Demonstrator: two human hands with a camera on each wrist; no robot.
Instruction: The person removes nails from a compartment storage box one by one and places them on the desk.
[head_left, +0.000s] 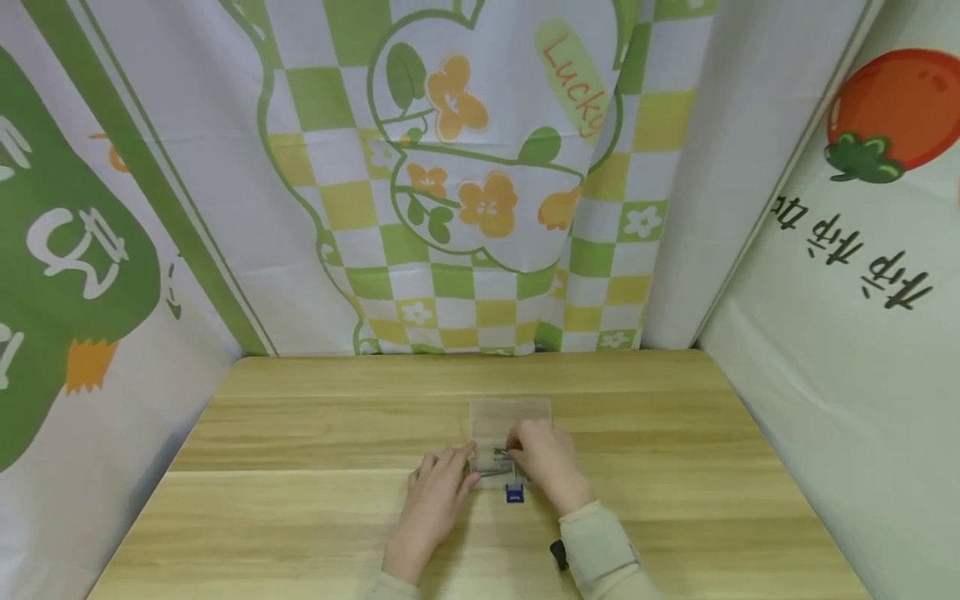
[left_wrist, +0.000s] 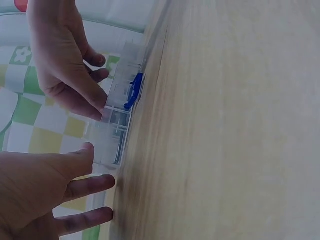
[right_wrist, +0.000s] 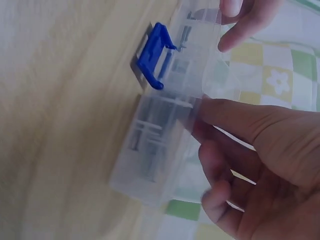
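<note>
Right grip (head_left: 543, 457) narrowed over the clear box (right_wrist: 187, 85), hold unclear; left grip (head_left: 438, 487) loosely spread at its left end.

Curtained booth (head_left: 202, 142) here, home or studio unclear: checkered curtain (head_left: 480, 200) at twelve, printed cloths (head_left: 847, 367) at ten and two, wood-grain tabletop (head_left: 300, 517) at six.

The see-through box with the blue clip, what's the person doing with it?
A person is using both hands on a clear plastic compartment box on the wooden table. Its clear lid is open at the back, and the blue latch is at the front. The left hand is at the box's left end, while the right hand reaches in from above. A thin, dark piece lies inside. I can't tell whether the right fingertips pinch anything.
</note>
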